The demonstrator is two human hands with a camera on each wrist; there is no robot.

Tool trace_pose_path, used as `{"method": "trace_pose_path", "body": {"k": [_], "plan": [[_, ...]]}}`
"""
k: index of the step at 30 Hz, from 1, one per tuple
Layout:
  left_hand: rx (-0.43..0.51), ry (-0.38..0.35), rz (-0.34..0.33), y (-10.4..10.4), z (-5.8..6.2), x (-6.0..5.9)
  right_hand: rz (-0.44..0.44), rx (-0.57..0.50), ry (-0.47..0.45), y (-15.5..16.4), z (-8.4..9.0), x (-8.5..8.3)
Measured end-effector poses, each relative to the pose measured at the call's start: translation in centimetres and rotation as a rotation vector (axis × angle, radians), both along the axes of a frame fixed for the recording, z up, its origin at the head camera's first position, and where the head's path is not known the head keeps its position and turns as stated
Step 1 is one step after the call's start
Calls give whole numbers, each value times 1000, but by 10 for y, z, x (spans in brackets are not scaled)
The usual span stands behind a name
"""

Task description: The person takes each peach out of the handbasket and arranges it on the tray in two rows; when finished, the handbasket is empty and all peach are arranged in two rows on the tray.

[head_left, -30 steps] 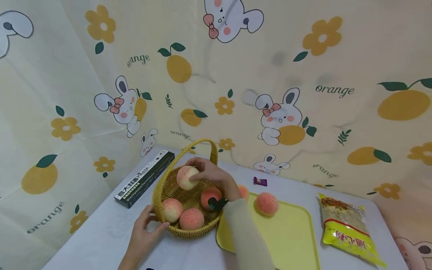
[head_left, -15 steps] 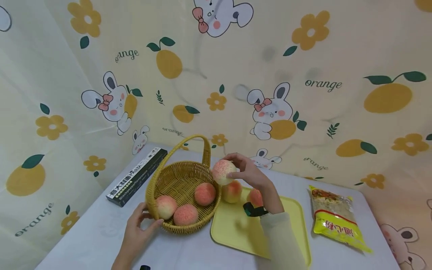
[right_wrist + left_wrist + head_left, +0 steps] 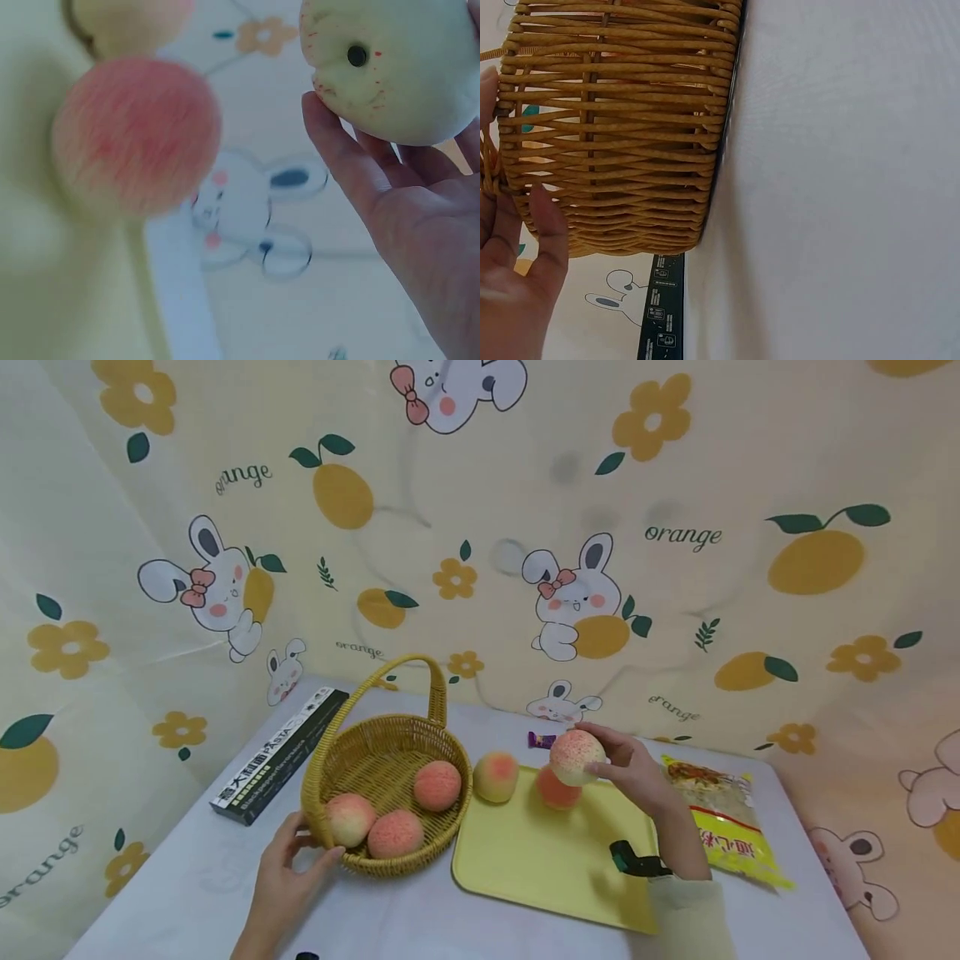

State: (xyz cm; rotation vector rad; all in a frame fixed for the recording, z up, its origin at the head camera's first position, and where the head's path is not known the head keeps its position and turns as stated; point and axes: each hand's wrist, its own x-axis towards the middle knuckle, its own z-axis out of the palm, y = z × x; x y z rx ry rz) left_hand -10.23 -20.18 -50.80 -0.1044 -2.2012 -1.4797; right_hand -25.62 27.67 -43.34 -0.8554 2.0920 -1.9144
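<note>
Right hand [image 3: 633,768] gripping round peach [image 3: 576,757], stem dimple seemingly toward wrist.

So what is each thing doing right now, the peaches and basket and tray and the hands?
Right hand: holds one peach above the tray.
Left hand: touches the basket's side.
Wicker basket: upright, three peaches inside.
Yellow tray: flat, two peaches at its far edge.
Noodle bag: lying flat.
Pasta box: lying flat.

right hand [image 3: 637,768] carried peach [image 3: 576,757] from basket [image 3: 382,760], over tray [image 3: 555,868]
</note>
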Motion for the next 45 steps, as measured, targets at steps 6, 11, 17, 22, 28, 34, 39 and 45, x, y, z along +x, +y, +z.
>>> {"method": "trace_pose_path", "body": {"k": [6,11,17,22,28,34,39,45], "plan": [[5,6,-6,0,0,0,-5,-56,-42,28,-20,12],[-12,-18,14,1,1,1,-8,-116,-66,44,-35,21],[-31,-37,24,0,3,1,-125,-107,-78,58,-56,28],[-32,-44,22,0,4,1,-228,-65,-96,64,-70,29],[-32,-48,26,1,3,1,-266,0,-88,67,-80,30],[-37,-48,23,1,3,2,-298,76,-104,67,-82,29],[-25,-50,15,1,4,3,-283,80,-118,67,-85,28],[-19,-59,16,2,5,3,-288,73,-115,66,-88,29]]}}
